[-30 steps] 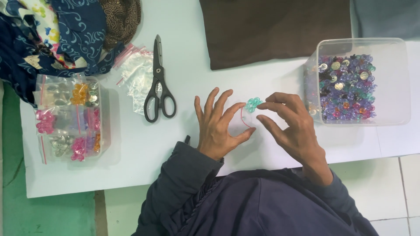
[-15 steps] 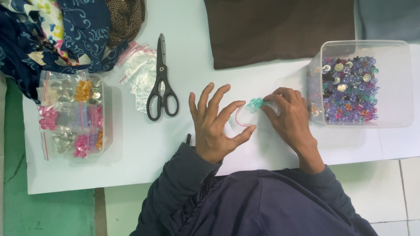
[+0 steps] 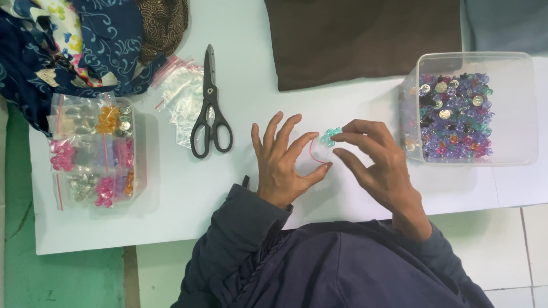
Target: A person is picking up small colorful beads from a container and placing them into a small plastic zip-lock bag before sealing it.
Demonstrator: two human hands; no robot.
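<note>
- Teal beads (image 3: pixel 330 136), a small cluster of round glossy ones, sit at the centre of the frame, pinched in the fingertips of my right hand (image 3: pixel 379 165) at the mouth of a small clear bag (image 3: pixel 315 155).
- My left hand (image 3: pixel 283 162) grasps this bag between thumb and forefinger, the other fingers spread upward; the bag is thin soft plastic with a red line at its opening, and it is hard to see against the white counter (image 3: pixel 171 228).
- How far, as I judge: the beads are at the opening but not yet clearly inside, and the bag is not closed. I cannot tell if other beads are already in it.
- At the left of the frame a clear box (image 3: pixel 97 151) holds several filled bags, with pink, orange and silver pieces, so a good part looks done.
- At the right a transparent plastic tub (image 3: pixel 516 108) holds many loose beads, mostly purple, with some gold discs, so much sorting seems left.
- Empty small bags (image 3: pixel 181 97) lie crumpled just left of the black scissors (image 3: pixel 210 108).
- Brown cloth (image 3: pixel 365 40), matte and flat, is at the top; patterned blue fabric (image 3: pixel 97 40) is bunched in the upper left.
</note>
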